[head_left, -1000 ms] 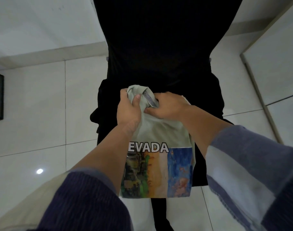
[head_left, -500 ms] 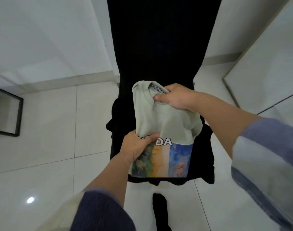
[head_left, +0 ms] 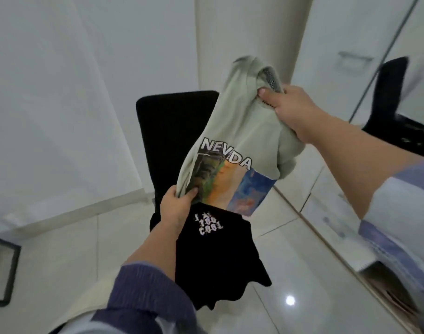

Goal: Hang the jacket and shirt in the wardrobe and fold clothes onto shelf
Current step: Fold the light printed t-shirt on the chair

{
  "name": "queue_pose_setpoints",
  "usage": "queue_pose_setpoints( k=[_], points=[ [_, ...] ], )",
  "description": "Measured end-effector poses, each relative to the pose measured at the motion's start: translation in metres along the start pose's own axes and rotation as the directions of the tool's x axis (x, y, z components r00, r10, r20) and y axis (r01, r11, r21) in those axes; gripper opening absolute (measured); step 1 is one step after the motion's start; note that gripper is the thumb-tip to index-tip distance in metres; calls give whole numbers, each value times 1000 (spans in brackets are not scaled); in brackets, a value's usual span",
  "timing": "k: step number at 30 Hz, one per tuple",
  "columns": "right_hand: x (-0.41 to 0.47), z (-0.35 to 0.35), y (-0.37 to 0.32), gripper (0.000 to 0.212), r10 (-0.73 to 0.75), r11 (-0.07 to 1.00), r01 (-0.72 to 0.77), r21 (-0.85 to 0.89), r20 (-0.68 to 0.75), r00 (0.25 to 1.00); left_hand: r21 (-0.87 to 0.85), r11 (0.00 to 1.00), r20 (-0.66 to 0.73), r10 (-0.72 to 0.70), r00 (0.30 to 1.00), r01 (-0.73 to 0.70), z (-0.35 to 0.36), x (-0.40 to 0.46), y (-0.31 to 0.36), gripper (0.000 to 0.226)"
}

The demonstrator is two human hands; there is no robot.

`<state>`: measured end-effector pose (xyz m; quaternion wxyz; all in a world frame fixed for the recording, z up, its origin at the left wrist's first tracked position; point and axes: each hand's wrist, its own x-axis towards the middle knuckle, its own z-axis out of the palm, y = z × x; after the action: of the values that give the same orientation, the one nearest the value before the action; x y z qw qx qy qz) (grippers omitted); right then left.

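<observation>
Nearest, at 6 o'clock: black T-shirt lettered "I AM TOO COOL", draped over black chair. Just above it, left hand pinching lower edge of pale green folded shirt. Farther, toward 1 o'clock: right hand gripping collar, shirt held in air. Beyond, white wardrobe door.
</observation>
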<state>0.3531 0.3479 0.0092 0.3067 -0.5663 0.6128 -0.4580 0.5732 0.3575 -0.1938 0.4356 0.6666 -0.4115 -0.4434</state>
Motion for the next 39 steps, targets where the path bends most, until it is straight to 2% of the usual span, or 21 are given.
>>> queue_pose_setpoints(
  k=[2,4,8,12,15,19,22,29,33,36,39],
  points=[
    [-18,-50,-12,14,-1,999,6,39,-149,989,-229,973,-9,-26,1000,23,18,-17,42,15],
    [-33,-97,-15,17,-13,1000,11,-9,-278,960,-350,936,-75,23,997,-48,44,-30,84,25],
    [-61,-178,1,34,-71,983,-28,-180,-521,851,-132,925,-236,319,918,-355,97,-76,171,31],
    [-90,-249,35,40,-122,941,-144,-306,-704,699,-13,852,-182,513,839,-524,157,-106,224,25],
    [-108,-299,62,45,-111,931,-219,-294,-796,595,-23,797,-107,598,795,-603,214,-130,246,26],
    [-129,-368,98,47,-66,901,-346,-261,-872,485,-100,763,5,643,766,-639,303,-161,258,30],
    [-140,-420,129,46,-39,880,-416,-229,-908,418,-163,753,137,657,741,-638,374,-179,259,22],
    [-146,-507,227,43,50,844,-525,-112,-958,284,-188,791,325,610,723,-582,525,-208,244,20],
    [-151,-543,278,45,105,805,-593,-33,-975,196,-180,821,435,560,705,-541,603,-225,229,30],
    [-158,-568,312,46,140,784,-619,42,-984,111,-175,847,539,509,672,-501,661,-239,213,29],
    [-166,-589,346,47,175,753,-646,122,-984,18,-174,837,627,501,597,-519,715,-248,199,30]
  ],
)
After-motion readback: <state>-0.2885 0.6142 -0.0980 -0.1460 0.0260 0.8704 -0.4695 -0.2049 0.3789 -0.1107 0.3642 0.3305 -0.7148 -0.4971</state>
